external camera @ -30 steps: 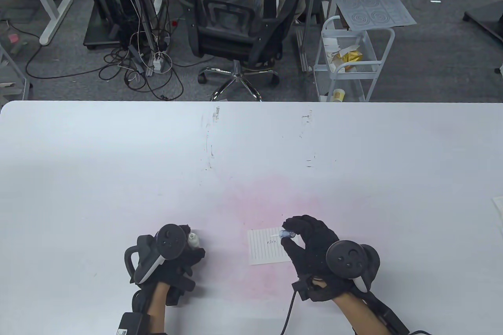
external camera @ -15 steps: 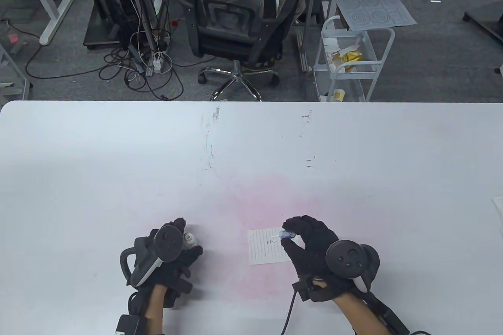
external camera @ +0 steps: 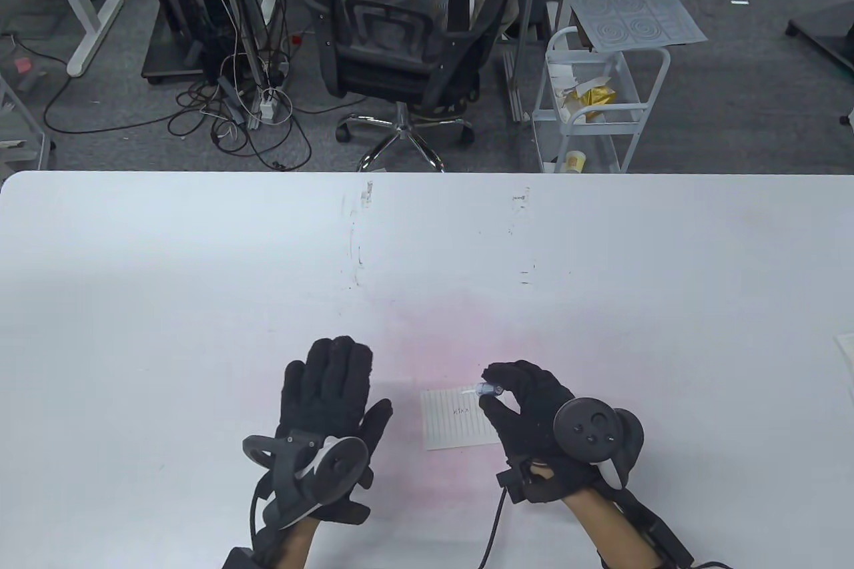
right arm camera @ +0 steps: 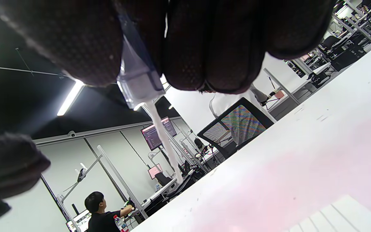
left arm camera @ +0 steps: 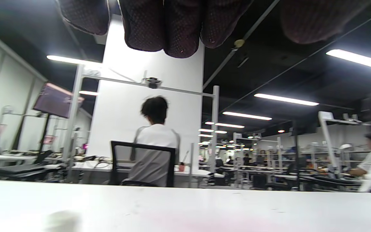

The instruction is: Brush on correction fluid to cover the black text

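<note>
A small lined paper [external camera: 460, 425] with short black text [external camera: 460, 410] lies on the white table [external camera: 200, 275] near the front. My right hand [external camera: 490, 392] pinches the clear cap of the correction-fluid brush [external camera: 489, 389], with the white brush stem pointing left over the paper's top edge. In the right wrist view the cap [right arm camera: 137, 80] and stem [right arm camera: 163, 138] hang above the paper corner [right arm camera: 343, 216]. My left hand [external camera: 333, 382] is open and flat, fingers spread, left of the paper. The fluid bottle is hidden under it in the table view; a blurred white shape [left arm camera: 61, 221] shows low in the left wrist view.
A pink stain [external camera: 467, 335] marks the table around the paper. Another sheet's edge [external camera: 846, 355] pokes in at the table's right edge. A black office chair [external camera: 400, 35] and a white cart [external camera: 600, 95] stand beyond the far edge.
My left hand has let go of the fluid bottle, opened flat with fingers spread, and now covers it. My right hand has shifted slightly up with the brush.
</note>
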Tool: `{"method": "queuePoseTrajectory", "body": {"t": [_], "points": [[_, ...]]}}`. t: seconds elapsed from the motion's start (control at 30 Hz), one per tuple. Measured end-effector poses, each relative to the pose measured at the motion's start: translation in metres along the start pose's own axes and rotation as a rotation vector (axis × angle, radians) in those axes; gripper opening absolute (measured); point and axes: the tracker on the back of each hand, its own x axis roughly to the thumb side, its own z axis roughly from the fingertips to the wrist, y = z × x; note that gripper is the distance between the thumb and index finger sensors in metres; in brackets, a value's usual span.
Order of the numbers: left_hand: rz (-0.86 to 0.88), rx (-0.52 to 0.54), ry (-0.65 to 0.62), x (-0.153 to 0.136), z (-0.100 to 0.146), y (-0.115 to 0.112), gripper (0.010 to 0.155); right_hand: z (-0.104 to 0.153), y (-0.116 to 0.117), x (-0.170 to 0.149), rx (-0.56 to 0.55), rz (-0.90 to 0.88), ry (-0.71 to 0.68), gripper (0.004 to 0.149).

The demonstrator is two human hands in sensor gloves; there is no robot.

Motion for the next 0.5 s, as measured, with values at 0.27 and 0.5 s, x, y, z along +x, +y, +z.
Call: {"method": "queuePoseTrajectory", "body": {"t": [0.27, 0.5], "points": [[0.0, -0.283, -0.167, 0.05, -0.004, -0.047, 0.065, -0.005, 0.006, -0.007, 0.013, 0.007, 0.023, 0.048], [-0.032, -0.484, -0.176, 0.055, -0.003, -0.086, 0.063, -0.009, 0.013, -0.01, 0.047, 0.0, 0.022, 0.047]]}}
